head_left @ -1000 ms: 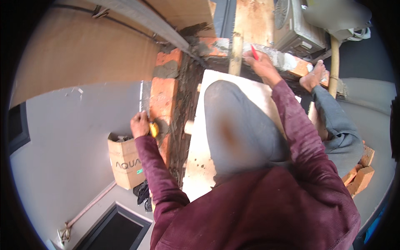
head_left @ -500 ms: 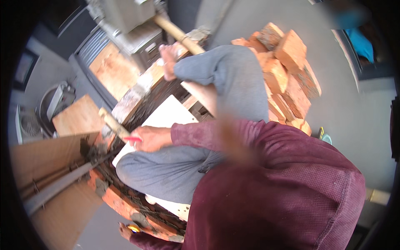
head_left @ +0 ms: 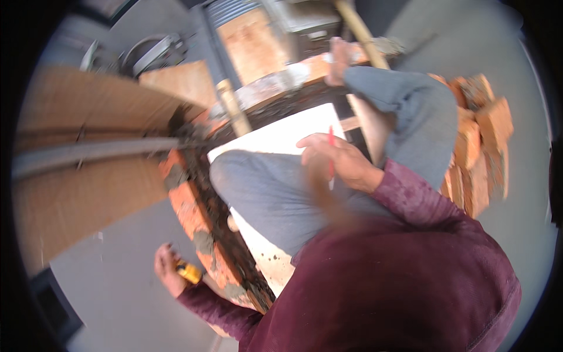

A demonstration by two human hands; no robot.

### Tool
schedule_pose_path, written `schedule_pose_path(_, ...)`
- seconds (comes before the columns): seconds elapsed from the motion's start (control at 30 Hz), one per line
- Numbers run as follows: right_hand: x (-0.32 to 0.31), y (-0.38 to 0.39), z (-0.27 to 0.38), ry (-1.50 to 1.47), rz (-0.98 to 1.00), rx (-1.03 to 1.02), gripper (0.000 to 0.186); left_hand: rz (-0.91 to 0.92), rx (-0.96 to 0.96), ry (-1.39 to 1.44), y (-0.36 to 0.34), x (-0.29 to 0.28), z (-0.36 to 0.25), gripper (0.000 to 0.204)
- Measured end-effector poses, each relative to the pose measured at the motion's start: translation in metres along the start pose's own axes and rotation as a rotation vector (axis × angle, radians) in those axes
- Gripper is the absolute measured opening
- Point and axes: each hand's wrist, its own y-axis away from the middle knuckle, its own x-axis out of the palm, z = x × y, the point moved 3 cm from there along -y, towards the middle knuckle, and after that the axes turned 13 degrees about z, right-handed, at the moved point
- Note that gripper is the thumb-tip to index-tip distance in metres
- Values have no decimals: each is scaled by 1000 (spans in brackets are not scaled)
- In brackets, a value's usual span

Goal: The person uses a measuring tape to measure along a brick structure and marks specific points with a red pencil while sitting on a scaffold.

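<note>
My right hand (head_left: 346, 163) is closed around a slim red pencil (head_left: 331, 138), just above my bent knee in grey trousers. At the lower left, beyond a low brick wall (head_left: 193, 211), my left hand (head_left: 169, 273) holds a yellow tape measure (head_left: 189, 272) against its palm. I sit with my legs over a white board (head_left: 275, 132), which lies inside the brickwork. Grey mortar sits in lumps on the wall's bricks. A brown smear in front of my chest is too blurred to make out.
Loose orange bricks (head_left: 478, 129) are piled at the right. One bamboo pole (head_left: 233, 108) stands at the wall's corner, another (head_left: 360, 32) farther back. Plywood panels (head_left: 88, 199) with a grey bar (head_left: 99, 155) across them flank the left; a round fan-like object (head_left: 155, 56) stands behind.
My right hand has drawn back from the bamboo pole at the corner to above my lap, pencil still held. My left hand shows more fully with the tape measure. The whole view has turned.
</note>
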Motion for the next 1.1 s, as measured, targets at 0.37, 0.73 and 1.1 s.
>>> schedule_pose_path(0.37,34,-17,-9,114,114,-216,52,667,-156,29,44,262,-1,35)
schedule_pose_path(0.73,50,-6,-16,458,211,69,41,241,79,139,42,258,43,29)
schedule_pose_path(1.1,52,0,-27,397,263,234,44,326,58,273,67,256,2,32)
